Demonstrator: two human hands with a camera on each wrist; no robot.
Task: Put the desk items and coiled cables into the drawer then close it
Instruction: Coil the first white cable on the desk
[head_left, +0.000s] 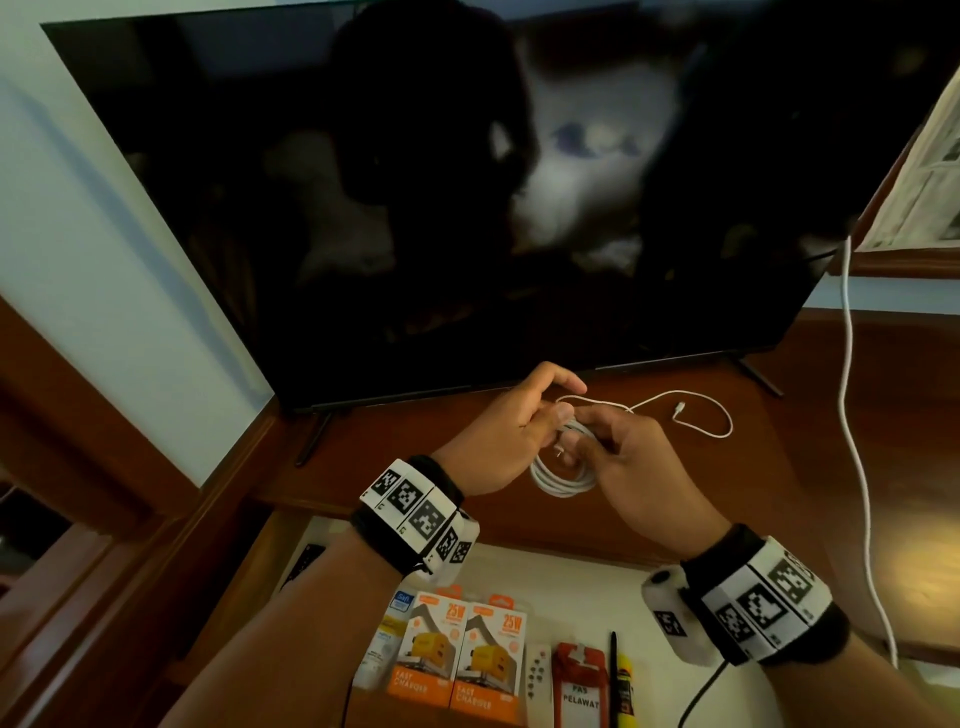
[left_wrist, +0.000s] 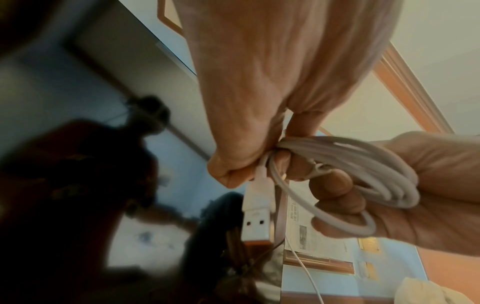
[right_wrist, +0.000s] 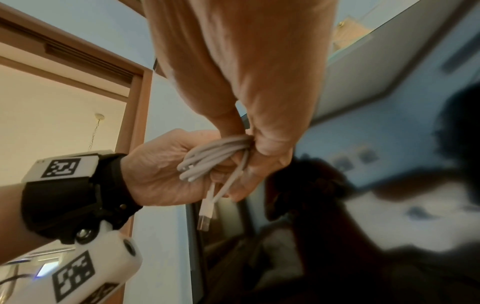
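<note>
Above the wooden desk (head_left: 779, 467), both hands hold a white USB cable coil (head_left: 563, 478). My left hand (head_left: 550, 415) pinches the bundled loops (left_wrist: 337, 156) at the top. The fingers of my right hand (head_left: 587, 441) curl through the loops (right_wrist: 215, 160). The cable's USB plug (left_wrist: 257, 216) hangs free below the left thumb. Its loose tail (head_left: 691, 415) lies in a curve on the desk to the right. The open drawer (head_left: 571, 571) below holds two orange charger boxes (head_left: 431, 654), a white remote (head_left: 537, 670), a red card holder (head_left: 579, 686) and a pen (head_left: 614, 675).
A large dark TV (head_left: 467, 208) stands on the desk just behind the hands. Down the right side a second white cable (head_left: 852, 441) hangs over the desk edge. A framed picture (head_left: 924, 182) leans at the far right. A black remote (head_left: 306, 561) lies at the drawer's left.
</note>
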